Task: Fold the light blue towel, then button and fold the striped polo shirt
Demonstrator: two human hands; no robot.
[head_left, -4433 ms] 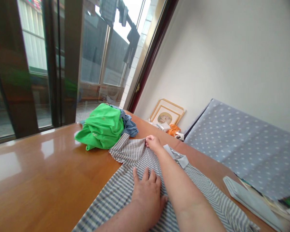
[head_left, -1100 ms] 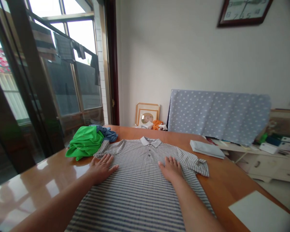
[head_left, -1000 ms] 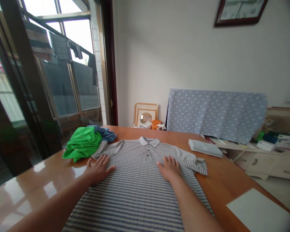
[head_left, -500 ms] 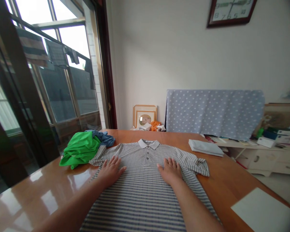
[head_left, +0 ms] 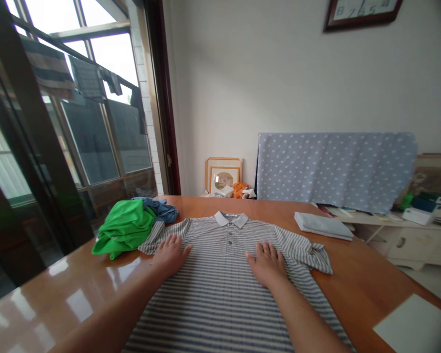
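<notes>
A grey-and-white striped polo shirt point(head_left: 220, 294) lies spread face up on the table, its pale collar at the far end and its short sleeves out to both sides. My left hand point(head_left: 172, 256) rests flat on the shirt's left chest, near the sleeve. On the right chest lies my right hand point(head_left: 267, 264), palm down with the fingers stretched out. Neither hand grips the fabric. The shirt's lower end runs out of the bottom of the view.
Beside the left sleeve is a heaped green garment point(head_left: 127, 228) with a blue garment point(head_left: 161, 210) behind it. A folded light grey cloth point(head_left: 322, 225) lies at the back right of the brown table point(head_left: 353, 274). A white sheet point(head_left: 417, 326) sits at the right edge.
The view has turned slightly to the left, so most things appear shifted right. Both hands stay flat on the shirt in nearly the same places.
</notes>
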